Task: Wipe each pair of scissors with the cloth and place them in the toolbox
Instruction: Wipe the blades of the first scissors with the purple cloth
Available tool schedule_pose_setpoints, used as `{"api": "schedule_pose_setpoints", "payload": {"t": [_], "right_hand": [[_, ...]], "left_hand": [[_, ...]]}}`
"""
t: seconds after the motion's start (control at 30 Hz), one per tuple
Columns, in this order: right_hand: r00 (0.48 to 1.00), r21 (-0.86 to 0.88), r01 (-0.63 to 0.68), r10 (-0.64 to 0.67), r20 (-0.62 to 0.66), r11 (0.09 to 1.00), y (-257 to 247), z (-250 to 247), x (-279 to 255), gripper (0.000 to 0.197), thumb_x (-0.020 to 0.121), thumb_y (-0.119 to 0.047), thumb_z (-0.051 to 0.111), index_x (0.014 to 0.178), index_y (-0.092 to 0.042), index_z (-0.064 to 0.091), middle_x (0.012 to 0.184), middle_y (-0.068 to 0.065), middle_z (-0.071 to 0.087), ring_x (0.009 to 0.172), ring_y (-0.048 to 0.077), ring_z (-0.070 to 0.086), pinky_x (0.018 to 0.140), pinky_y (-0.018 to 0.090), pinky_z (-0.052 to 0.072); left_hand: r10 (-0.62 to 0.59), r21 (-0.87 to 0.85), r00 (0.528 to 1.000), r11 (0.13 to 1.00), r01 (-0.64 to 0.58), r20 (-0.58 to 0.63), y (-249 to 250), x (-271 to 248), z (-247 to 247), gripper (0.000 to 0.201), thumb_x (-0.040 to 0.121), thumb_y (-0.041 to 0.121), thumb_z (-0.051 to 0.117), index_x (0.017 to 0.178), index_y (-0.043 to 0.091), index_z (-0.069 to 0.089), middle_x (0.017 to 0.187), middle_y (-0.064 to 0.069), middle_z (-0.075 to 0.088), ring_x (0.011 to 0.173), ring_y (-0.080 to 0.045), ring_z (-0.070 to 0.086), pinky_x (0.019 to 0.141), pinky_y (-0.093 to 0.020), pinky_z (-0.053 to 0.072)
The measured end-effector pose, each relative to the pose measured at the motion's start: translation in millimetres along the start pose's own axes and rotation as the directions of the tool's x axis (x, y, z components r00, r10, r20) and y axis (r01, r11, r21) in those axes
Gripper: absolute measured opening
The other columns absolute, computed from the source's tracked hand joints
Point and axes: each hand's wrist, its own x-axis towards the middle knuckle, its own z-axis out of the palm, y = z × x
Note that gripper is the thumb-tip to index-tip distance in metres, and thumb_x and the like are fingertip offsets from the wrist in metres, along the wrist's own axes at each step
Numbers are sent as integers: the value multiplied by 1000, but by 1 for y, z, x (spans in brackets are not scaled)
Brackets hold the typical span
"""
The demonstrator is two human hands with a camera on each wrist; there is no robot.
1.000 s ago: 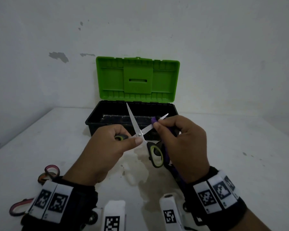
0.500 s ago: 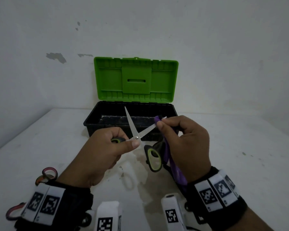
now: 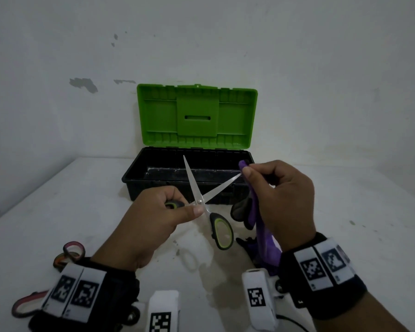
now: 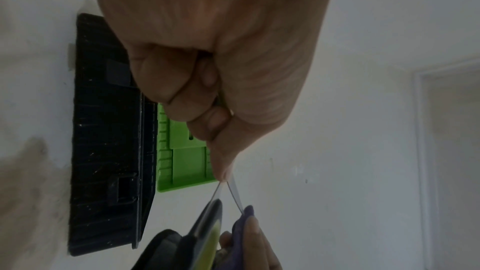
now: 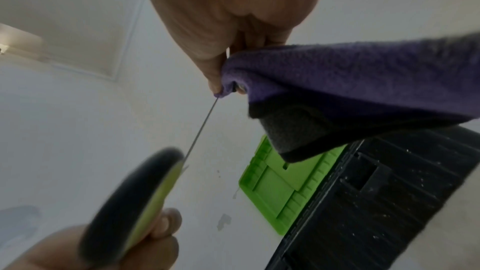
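My right hand [image 3: 283, 202] is pinching the purple cloth [image 3: 259, 224] at the tip of one blade, having slid outward from near the pivot since a second ago; that blade's wipe is nearly complete. My left hand [image 3: 153, 224] is gripping one handle of the scissors [image 3: 199, 200], held splayed open above the table in front of the open toolbox [image 3: 139, 173]. The wiped blade is pointing up-right, the other up toward the toolbox.

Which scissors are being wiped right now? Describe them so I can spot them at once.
Start at the open toolbox with the green lid; just in front of it, the left hand holds the black-and-green scissors, blades spread. The right hand pinches the purple cloth on one tip. The other scissors, reddish-handled, lie far left.
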Motion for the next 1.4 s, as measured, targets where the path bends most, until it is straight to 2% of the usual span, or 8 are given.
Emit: {"api": "schedule_pose_setpoints", "payload": {"t": [0.07, 0.2, 0.4, 0.57, 0.73, 1.0, 1.2, 1.4], "right_hand": [[1000, -21, 6, -6, 20, 1000, -1, -4, 3, 6, 88, -25, 77, 83, -21, 75, 60, -5, 70, 56, 18, 70, 59, 33, 58], [983, -108, 172, -164, 78, 979, -15, 4, -11, 4, 84, -17, 80, 83, -19, 76, 75, -11, 72, 74, 3, 67, 67, 3, 44], [951, -191, 292, -264, 162, 937, -9, 25, -25, 5, 85, -14, 80, 83, -14, 75, 76, -6, 69, 71, 3, 60, 66, 4, 44], [983, -242, 182, -171, 63, 953, -2, 23, -15, 8, 85, -19, 80, 78, -18, 75, 74, -9, 69, 71, 5, 62, 65, 2, 41], [960, -198, 245, -209, 185, 949, -10, 29, -30, 9, 85, -16, 79, 78, -17, 75, 74, -10, 68, 72, 3, 61, 66, 3, 43], [983, -221, 173, -155, 94, 960, -3, 21, -22, 10, 86, -18, 78, 78, -16, 74, 73, -8, 68, 77, 5, 62, 65, 1, 41], [998, -210, 53, -45, 43, 976, 1, 13, -11, 12, 88, -20, 77, 77, -21, 74, 70, -15, 66, 75, -9, 62, 61, -1, 39], [991, -207, 131, -122, 57, 970, -1, 13, -17, 9, 87, -18, 78, 79, -20, 75, 71, -15, 64, 73, -12, 59, 64, -1, 38]], "left_hand": [[8, 40, 999, 999, -6, -35, 0, 1, 1, 30, 74, 24, 82, 70, 5, 59, 40, 10, 40, 33, -3, 30, 42, -20, 25], [116, 228, 982, 971, -79, -152, 3, 2, 4, 30, 73, 34, 83, 66, 15, 62, 50, 11, 54, 46, -1, 45, 53, -27, 34], [243, 437, 951, 889, -140, -190, 10, -3, 15, 29, 74, 39, 82, 68, 22, 59, 68, 7, 61, 56, -6, 51, 52, -24, 33], [274, 493, 941, 858, -147, -197, 9, -6, 15, 31, 75, 39, 81, 68, 21, 58, 64, 5, 60, 48, -8, 47, 48, -25, 36], [265, 502, 947, 853, -141, -184, 8, -5, 13, 29, 74, 39, 81, 69, 23, 58, 66, 8, 61, 55, -4, 51, 51, -24, 35], [274, 500, 944, 853, -148, -187, 7, -7, 12, 28, 74, 38, 81, 68, 23, 59, 66, 9, 62, 53, -7, 52, 49, -26, 43], [252, 479, 952, 866, -142, -175, 6, -6, 12, 28, 74, 38, 81, 68, 22, 59, 65, 6, 62, 49, -4, 51, 49, -21, 38], [246, 458, 956, 876, -148, -161, 6, -5, 12, 27, 73, 38, 82, 67, 23, 60, 63, 6, 60, 48, -2, 49, 49, -22, 39]]}}
